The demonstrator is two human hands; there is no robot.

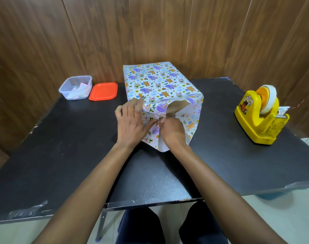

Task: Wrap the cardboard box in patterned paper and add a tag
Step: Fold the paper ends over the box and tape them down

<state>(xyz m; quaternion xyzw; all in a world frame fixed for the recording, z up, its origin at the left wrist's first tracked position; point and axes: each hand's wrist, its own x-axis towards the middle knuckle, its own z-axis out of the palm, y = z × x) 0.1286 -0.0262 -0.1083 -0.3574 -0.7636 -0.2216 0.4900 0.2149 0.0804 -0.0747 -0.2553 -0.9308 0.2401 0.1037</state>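
The cardboard box (176, 107) stands in the middle of the black table, covered in patterned paper (157, 80) with elephants and bears. Bare cardboard shows through a gap at the near end. My left hand (130, 124) lies flat with straight fingers on the left paper flap at that end. My right hand (171, 131) has curled fingers and pinches the paper flaps where they meet, possibly with a bit of tape. The white underside of the paper curls out below my right hand.
A yellow tape dispenser (259, 115) stands at the right of the table (71, 155). A clear plastic tub (75, 87) with small paper tags and its orange lid (103, 91) lie at the back left. Wooden panels close off the back.
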